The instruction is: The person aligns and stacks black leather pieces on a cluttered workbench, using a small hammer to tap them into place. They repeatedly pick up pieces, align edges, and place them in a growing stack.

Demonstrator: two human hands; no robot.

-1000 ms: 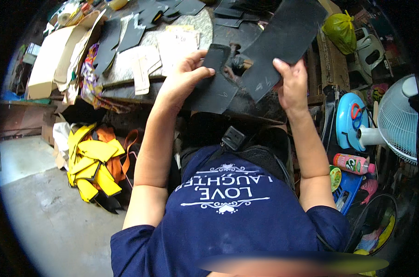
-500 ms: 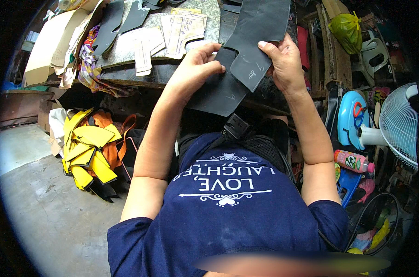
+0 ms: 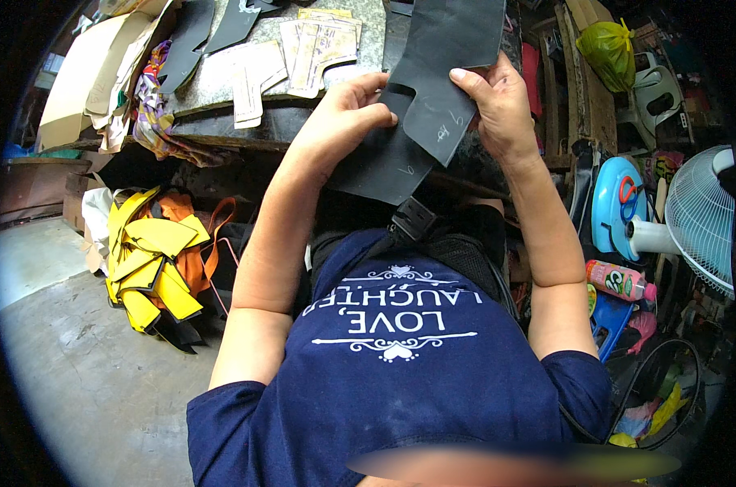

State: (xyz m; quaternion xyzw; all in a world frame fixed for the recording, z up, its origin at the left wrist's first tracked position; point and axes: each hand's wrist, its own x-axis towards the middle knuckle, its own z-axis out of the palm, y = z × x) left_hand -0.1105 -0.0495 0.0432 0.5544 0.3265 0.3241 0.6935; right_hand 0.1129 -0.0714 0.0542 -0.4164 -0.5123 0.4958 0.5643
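The left hand (image 3: 347, 114) pinches a black cut piece (image 3: 376, 169) between thumb and curled fingers; the right hand (image 3: 502, 109) clasps a larger black sheet (image 3: 449, 53) likewise, its near end overlapping the piece, at the worktable's (image 3: 373, 32) near edge. Far left lie pale paper patterns (image 3: 248, 85); right, a white fan (image 3: 701, 219).

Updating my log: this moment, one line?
left hand holds lower black piece; right hand holds upper black piece; pieces overlap in view; pale cutouts on table
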